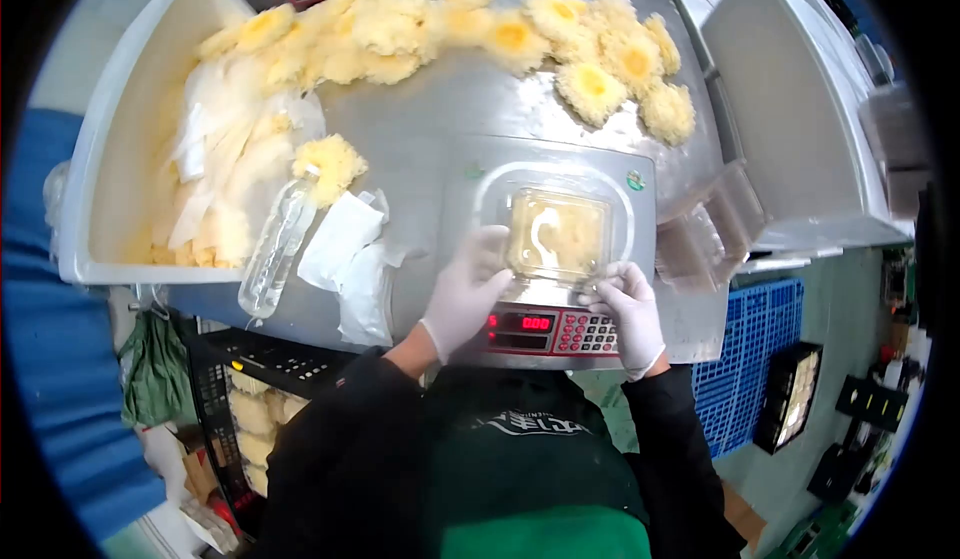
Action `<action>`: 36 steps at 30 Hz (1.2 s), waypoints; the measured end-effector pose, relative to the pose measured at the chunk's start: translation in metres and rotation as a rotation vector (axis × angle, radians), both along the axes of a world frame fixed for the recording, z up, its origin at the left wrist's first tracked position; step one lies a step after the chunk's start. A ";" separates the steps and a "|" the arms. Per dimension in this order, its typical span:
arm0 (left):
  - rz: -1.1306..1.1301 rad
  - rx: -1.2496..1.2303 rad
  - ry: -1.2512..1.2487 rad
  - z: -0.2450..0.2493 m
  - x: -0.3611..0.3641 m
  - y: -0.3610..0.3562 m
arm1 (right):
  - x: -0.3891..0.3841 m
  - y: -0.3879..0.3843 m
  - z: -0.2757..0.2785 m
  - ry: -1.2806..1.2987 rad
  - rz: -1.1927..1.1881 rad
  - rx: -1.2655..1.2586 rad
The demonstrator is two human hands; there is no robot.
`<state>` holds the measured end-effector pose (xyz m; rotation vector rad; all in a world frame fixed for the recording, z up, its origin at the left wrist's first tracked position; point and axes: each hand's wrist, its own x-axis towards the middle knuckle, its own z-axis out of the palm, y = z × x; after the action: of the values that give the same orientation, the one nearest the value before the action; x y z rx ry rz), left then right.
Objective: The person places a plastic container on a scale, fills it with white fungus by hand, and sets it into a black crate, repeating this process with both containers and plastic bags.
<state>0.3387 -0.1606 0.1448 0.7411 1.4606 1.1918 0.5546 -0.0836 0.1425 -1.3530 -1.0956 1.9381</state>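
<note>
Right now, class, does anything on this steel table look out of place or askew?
Yes. A clear plastic bottle lies on its side left of the scale, next to crumpled white sheets. One yellow fungus piece sits at the bottle's far end, apart from the main heap along the far edge.

One view only is given, taken from the head and aimed steeply down and forward. The scale [555, 331] is caught close, dead centre, just beyond the chest; the table [440, 99] is stretched away toward the top edge. A fisheye bend is seen, corners blacked out.
</note>
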 end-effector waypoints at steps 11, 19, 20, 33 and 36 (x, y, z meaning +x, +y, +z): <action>0.274 0.415 -0.280 0.021 -0.041 -0.069 | -0.074 -0.036 0.039 0.195 0.248 0.422; 1.156 0.518 -0.203 0.052 -0.099 -0.244 | -0.148 -0.083 0.060 -0.007 1.041 0.663; 1.207 0.422 0.008 0.038 -0.107 -0.281 | -0.145 -0.067 0.055 -0.087 0.914 0.681; 1.491 -0.342 0.569 -0.183 -0.167 -0.383 | 0.118 0.142 -0.027 -1.698 0.064 1.048; 1.353 -0.962 0.707 -0.176 -0.174 -0.390 | 0.157 0.124 -0.054 -1.265 0.093 0.813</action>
<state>0.1643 -0.5509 -0.0311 -0.7517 2.9776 0.8598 0.7118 0.0406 0.0886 -1.9411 -2.1512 0.2845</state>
